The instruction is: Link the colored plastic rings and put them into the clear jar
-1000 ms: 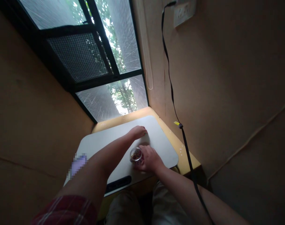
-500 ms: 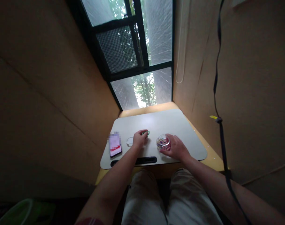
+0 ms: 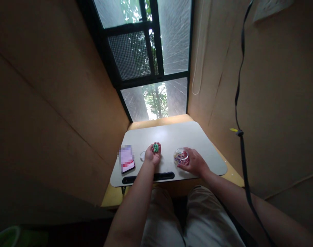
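Palm up over the white lap desk (image 3: 171, 132), my left hand (image 3: 153, 155) has its fingers curled around some small green pieces (image 3: 155, 148). My right hand (image 3: 193, 162) grips the right side of a clear round container (image 3: 181, 156), which holds many small multicoloured pieces and stands on the desk. A clear round lid (image 3: 143, 156) lies just left of my left hand, partly hidden by it. The phone (image 3: 127, 159), its screen lit and partly pixelated, lies at the desk's left side.
A black slot strip (image 3: 164, 176) runs along the desk's near edge. The desk rests on a wooden ledge (image 3: 235, 175) below a window, between two walls. A black strap (image 3: 245, 161) hangs at the right. A green bin (image 3: 10, 236) stands at the lower left.
My left hand has turned from palm down to palm up, and the green pieces now show in it. My right hand stays on the container. The view has shifted slightly.
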The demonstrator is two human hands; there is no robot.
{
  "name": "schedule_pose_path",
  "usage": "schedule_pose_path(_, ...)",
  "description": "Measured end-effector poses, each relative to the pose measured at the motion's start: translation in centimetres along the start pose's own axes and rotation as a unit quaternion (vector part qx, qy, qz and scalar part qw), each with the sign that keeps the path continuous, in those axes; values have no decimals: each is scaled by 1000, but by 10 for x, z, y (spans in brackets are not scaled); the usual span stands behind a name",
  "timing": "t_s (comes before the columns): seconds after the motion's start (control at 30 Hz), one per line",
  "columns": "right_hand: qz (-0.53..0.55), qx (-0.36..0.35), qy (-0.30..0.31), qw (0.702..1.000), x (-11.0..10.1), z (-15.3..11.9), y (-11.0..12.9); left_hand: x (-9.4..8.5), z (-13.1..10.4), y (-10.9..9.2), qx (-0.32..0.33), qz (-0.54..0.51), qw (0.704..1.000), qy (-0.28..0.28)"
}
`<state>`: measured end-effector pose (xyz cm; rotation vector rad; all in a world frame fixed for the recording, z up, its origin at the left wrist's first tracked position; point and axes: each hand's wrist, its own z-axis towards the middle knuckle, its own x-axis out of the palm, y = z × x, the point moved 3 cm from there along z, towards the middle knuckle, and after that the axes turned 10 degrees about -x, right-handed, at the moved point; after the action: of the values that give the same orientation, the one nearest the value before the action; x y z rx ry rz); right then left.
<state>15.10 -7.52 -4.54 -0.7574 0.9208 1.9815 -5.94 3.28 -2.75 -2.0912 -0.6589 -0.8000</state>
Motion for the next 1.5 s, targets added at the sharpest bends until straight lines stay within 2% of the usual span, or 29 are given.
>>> schedule_pose_path(0.13, 0, 4, 3, 1000, 0, 0, 0, 1, -6, 3, -42, 21, 999, 11)
schedule_pose_path(0.27, 2, 4, 8, 1000, -2, 1, 1, 15, -19, 9, -77, 59, 995, 35)
schedule_pose_path(0.33, 6, 6, 8, 1000, -3, 1, 2, 26, -26, 13, -64, 103, 992, 46)
schedule_pose_path(0.4, 8, 7, 6, 1000, -3, 1, 2, 40, -33, 15, -24, 206, 976, 64)
schedule_pose_path(0.53, 5, 15, 7, 1000, -3, 1, 2, 67, -41, 21, 43, 390, 915, 98)
schedule_pose_path(0.63, -1, 25, 12, 1000, -3, 1, 3, 78, -38, 23, 102, 498, 856, 88)
schedule_pose_path(0.7, -3, 30, 13, 999, -3, 1, 4, 82, -34, 25, 144, 570, 805, 82)
schedule_pose_path(0.87, 2, 35, 16, 999, -4, 1, 5, 83, -29, 29, 208, 723, 652, 91)
schedule_pose_path(0.93, 3, 34, 13, 999, -5, 1, 4, 85, -31, 29, 220, 760, 606, 86)
schedule_pose_path(1.0, 0, 34, 11, 999, -5, 1, 4, 89, -33, 29, 231, 782, 572, 91)
schedule_pose_path(1.17, -6, 27, 4, 1000, -5, 0, 3, 96, -39, 33, 228, 819, 508, 137)
schedule_pose_path(1.33, -9, 26, -1, 1000, -4, 0, 2, 99, -42, 34, 234, 857, 439, 137)
schedule_pose_path(1.4, -8, 26, -1, 1000, -3, 0, 2, 99, -43, 34, 228, 858, 439, 135)
schedule_pose_path(1.5, -7, 25, -3, 1000, -3, -1, 2, 98, -41, 35, 212, 847, 469, 137)
